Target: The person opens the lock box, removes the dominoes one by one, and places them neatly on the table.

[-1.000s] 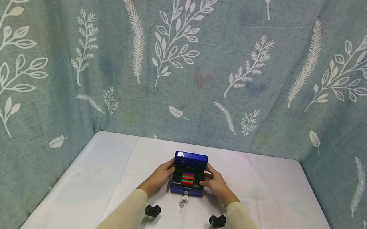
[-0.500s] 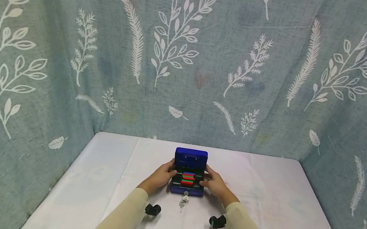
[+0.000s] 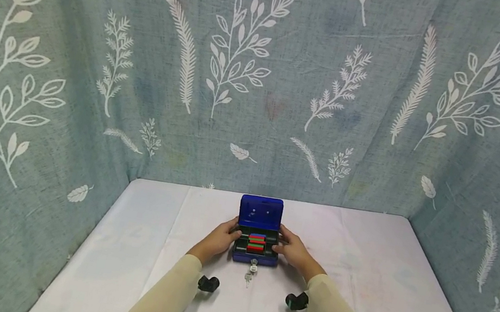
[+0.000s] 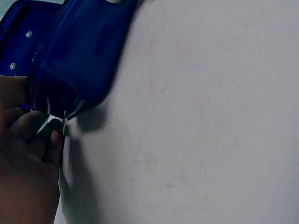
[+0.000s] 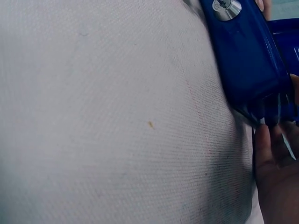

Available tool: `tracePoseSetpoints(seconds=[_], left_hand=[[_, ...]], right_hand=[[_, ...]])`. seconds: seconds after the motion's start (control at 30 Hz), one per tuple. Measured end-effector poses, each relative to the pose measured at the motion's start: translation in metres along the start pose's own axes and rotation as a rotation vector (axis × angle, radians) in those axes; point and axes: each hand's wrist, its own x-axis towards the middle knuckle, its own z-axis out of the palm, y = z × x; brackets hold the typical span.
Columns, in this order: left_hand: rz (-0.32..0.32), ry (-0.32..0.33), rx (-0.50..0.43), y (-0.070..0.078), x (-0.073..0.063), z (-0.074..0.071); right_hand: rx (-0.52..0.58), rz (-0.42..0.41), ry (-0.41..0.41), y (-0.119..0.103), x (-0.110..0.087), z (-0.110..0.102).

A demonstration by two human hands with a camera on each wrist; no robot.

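A blue cash box (image 3: 240, 258) sits on the white cloth with its lid (image 3: 261, 213) raised and leaning back. Inside, a black tray (image 3: 272, 239) carries a small stack of red, green and blue pieces (image 3: 257, 243) in its middle. My left hand (image 3: 218, 240) grips the box's left side, thumb over the rim and the other fingers low along the wall. On the opposite side, my right hand (image 3: 295, 250) holds it the same way. A key ring with keys (image 3: 248, 276) hangs from the front lock (image 5: 227, 8). Most fingertips are hidden behind the box walls in the head view.
White cloth (image 3: 149, 283) covers the table around the box. A grey-green curtain (image 3: 267, 170) with white leaf prints rises behind the table and along both sides. Black wrist cameras (image 3: 208, 285) jut inward from both sleeves.
The lid has swung further up and back, showing more of its inner face. My left thumb has shifted inward over the rim; my right hand has stayed in place.
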Motion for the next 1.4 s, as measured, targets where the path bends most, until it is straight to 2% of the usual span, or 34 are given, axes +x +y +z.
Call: tracePoseSetpoints(seconds=[0.4, 0.73, 1.13, 1.27, 1.4], left_hand=[[-0.012, 0.023, -0.022, -0.001, -0.004, 0.001], [-0.019, 0.048, 0.008, 0.003, -0.009, 0.001], [0.043, 0.164, -0.004, 0.001, -0.022, 0.006], [0.051, 0.222, -0.033, 0.0, -0.029, 0.012], [0.034, 0.263, -0.066, -0.001, -0.035, 0.019]], right_hand=[[-0.01, 0.01, 0.03, 0.0, -0.002, 0.003], [0.049, 0.007, 0.068, 0.002, -0.001, 0.004], [0.103, 0.033, 0.104, 0.006, -0.003, 0.007], [0.056, 0.037, 0.114, 0.004, -0.006, 0.007], [-0.052, 0.035, 0.125, 0.0, -0.011, 0.006]])
